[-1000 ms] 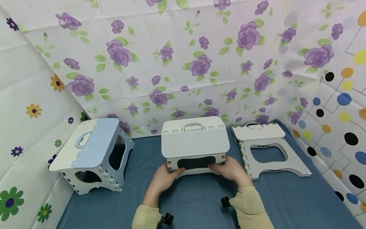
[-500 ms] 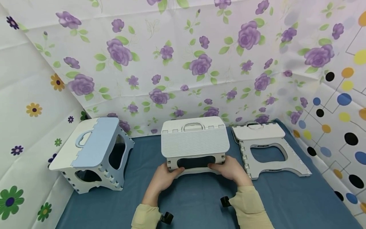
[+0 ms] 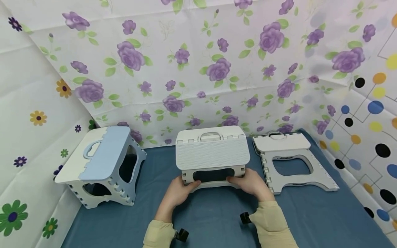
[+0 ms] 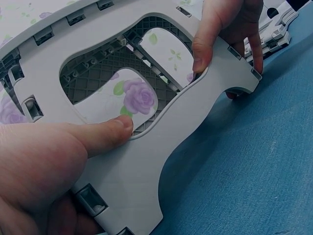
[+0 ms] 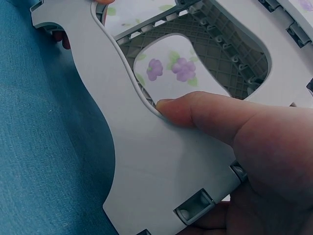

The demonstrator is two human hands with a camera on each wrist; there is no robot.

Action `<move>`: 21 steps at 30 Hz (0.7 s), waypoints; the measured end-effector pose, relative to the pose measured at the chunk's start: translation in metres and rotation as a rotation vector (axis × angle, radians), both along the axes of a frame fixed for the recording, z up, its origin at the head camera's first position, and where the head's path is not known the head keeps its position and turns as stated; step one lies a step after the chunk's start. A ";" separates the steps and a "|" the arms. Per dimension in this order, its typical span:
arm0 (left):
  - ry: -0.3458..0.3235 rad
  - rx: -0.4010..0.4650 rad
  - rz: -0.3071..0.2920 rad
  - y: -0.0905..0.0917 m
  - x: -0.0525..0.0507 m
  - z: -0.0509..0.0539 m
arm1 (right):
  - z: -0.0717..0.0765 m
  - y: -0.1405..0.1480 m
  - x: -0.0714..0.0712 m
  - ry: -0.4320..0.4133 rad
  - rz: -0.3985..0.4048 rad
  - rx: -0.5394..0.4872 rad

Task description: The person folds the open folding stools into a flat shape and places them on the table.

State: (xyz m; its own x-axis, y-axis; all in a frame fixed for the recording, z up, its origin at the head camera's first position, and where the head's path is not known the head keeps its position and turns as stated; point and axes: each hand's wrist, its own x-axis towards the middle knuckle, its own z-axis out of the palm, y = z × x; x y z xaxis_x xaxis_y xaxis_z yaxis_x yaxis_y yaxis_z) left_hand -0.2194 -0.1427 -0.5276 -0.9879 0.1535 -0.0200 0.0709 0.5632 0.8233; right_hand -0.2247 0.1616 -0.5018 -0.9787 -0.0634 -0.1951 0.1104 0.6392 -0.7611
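A grey-white folding stool point(image 3: 212, 153) stands opened out in the middle of the head view, its small carrying handle on top. My left hand point(image 3: 177, 193) grips the lower left of its front leg panel. On the opposite side, my right hand point(image 3: 252, 184) holds the same panel. In the left wrist view, the left thumb point(image 4: 110, 134) lies on the panel near the rim of its cutout. The right thumb point(image 5: 186, 110) presses by that rim in the right wrist view. Most of the other fingers are hidden behind the panel's side edges.
A blue and white folding stool point(image 3: 108, 155) stands unfolded to the left. On the right, another white folding stool point(image 3: 283, 142) lies folded flat. All rest on a blue cloth point(image 3: 207, 220), before a purple-flowered curtain point(image 3: 198, 62) and patterned side curtains.
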 end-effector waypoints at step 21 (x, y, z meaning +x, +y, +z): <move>0.010 -0.002 -0.006 -0.001 -0.001 -0.003 | -0.001 0.000 0.000 -0.003 -0.008 -0.003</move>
State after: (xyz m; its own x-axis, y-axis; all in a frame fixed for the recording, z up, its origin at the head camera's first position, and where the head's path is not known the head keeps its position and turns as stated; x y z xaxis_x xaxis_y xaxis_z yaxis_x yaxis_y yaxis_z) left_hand -0.2202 -0.1433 -0.5311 -0.9871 0.1598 -0.0103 0.0828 0.5644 0.8213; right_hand -0.2246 0.1617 -0.5030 -0.9787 -0.0562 -0.1975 0.1173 0.6362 -0.7625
